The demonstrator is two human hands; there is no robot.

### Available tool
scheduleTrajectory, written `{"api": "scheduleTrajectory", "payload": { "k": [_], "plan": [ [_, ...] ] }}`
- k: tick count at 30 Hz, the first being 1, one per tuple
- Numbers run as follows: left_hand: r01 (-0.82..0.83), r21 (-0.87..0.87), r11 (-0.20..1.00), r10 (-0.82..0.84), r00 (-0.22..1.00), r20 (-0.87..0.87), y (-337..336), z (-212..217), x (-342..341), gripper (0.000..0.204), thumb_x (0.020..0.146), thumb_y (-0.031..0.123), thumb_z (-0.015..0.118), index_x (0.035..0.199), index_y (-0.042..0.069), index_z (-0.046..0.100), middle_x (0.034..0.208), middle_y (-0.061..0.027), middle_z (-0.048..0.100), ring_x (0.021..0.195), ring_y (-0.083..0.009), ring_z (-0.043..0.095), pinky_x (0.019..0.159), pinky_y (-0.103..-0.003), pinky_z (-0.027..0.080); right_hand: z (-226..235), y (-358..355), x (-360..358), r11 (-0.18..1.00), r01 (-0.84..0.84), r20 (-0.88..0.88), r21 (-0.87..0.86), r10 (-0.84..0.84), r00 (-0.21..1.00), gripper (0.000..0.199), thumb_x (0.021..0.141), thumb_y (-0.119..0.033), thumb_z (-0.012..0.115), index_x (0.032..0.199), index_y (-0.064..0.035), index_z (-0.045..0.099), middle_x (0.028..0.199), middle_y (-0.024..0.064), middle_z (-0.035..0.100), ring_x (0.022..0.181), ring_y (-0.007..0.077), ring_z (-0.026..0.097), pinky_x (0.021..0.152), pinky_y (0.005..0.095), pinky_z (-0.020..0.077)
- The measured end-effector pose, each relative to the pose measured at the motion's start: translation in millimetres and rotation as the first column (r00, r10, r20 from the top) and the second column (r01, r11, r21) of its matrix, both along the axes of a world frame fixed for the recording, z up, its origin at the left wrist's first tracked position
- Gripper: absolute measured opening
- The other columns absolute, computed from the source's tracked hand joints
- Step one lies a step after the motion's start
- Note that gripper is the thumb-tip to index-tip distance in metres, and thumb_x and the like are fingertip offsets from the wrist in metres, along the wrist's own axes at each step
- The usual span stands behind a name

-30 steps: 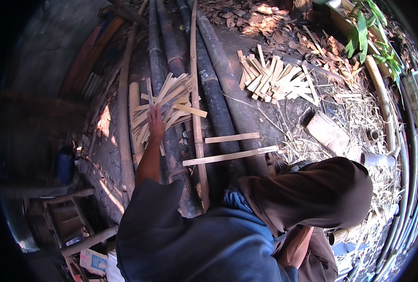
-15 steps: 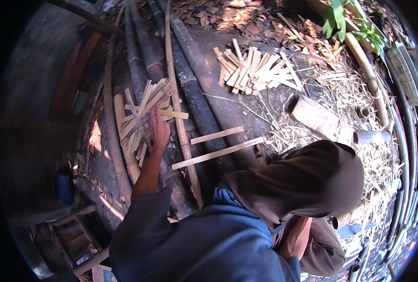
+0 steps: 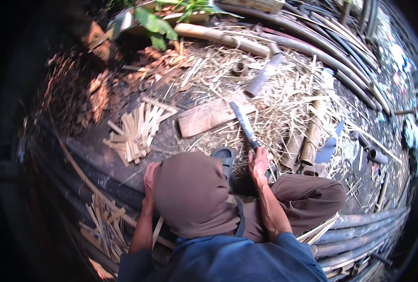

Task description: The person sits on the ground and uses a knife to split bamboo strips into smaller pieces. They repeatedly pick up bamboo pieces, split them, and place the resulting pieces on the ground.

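Though I can't judge the left grip (image 3: 150, 177), the right grip (image 3: 259, 163) clasps a knife (image 3: 243, 123) jutting ahead.

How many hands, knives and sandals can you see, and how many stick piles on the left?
Hands: 2 (left hand, right hand)
Knife: 1
Sandal: 1
Stick piles: 2 (upper pile, lower pile)
Total: 6

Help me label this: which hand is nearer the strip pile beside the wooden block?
Left. The left hand is just below that strip pile in view; the right hand is far to its right, holding a knife.
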State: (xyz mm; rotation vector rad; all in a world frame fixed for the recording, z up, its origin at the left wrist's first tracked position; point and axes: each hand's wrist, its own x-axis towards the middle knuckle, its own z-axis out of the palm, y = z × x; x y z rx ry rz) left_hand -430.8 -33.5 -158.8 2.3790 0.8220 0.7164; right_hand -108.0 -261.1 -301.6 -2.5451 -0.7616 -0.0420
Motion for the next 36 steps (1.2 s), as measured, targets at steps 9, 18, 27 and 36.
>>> {"api": "scheduleTrajectory", "payload": {
  "k": [9, 18, 27, 36],
  "plan": [
    [0.296, -0.322, 0.899, -0.317, 0.948, -0.011, 13.9, -32.6, 151.5, 0.017, 0.09, 0.004, 0.054, 0.103, -0.002, 0.064, 0.098, -0.0183, 0.064, 0.09, -0.035, 0.065, 0.08, -0.039, 0.051, -9.2, 118.8, 75.1, 0.841, 0.33, -0.596, 0.428, -0.011, 0.803, 0.029, 0.097, -0.024, 0.055, 0.091, 0.0029, 0.063, 0.071, 0.012, 0.064, 0.061, 0.0218, 0.063, 0.06, 0.0353, 0.0498],
    [0.246, -0.527, 0.813, -0.306, 0.952, -0.027, -7.4, -77.9, 188.0, 0.019, 0.093, 0.007, 0.053, 0.105, -0.002, 0.065, 0.093, -0.0181, 0.067, 0.088, -0.0328, 0.067, 0.078, -0.038, 0.053, 6.7, 256.3, 138.7, 0.001, 0.973, -0.92, 0.232, 0.324, 0.219, 0.033, 0.098, -0.039, 0.057, 0.101, -0.0069, 0.051, 0.07, 0.0034, 0.055, 0.055, 0.015, 0.057, 0.051, 0.0282, 0.0528],
    [0.184, -0.707, 0.682, -0.141, 0.983, 0.119, 13.7, -77.0, 230.6, 0.022, 0.097, 0.009, 0.051, 0.108, -0.003, 0.066, 0.092, -0.0121, 0.071, 0.082, -0.0182, 0.07, 0.076, -0.029, 0.055, 5.9, 233.5, 178.8, 0.002, 0.946, -0.886, 0.323, 0.353, 0.301, 0.029, 0.094, -0.038, 0.065, 0.092, -0.0117, 0.053, 0.069, -0.0025, 0.047, 0.054, 0.0082, 0.044, 0.049, 0.0243, 0.0423],
    [0.229, -0.813, 0.535, 0.193, 0.904, 0.381, 105.6, -21.5, 343.8, 0.066, 0.088, 0.043, 0.07, 0.131, -0.001, 0.047, 0.118, -0.018, 0.06, 0.113, -0.023, 0.057, 0.095, -0.038, 0.047, 112.7, 72.9, 22.4, 0.492, 0.606, -0.762, 0.625, 0.554, 0.336, 0.022, 0.101, -0.029, 0.054, 0.091, -0.0104, 0.048, 0.07, -0.004, 0.04, 0.06, 0.0071, 0.038, 0.062, 0.0281, 0.0428]
  ]
}}
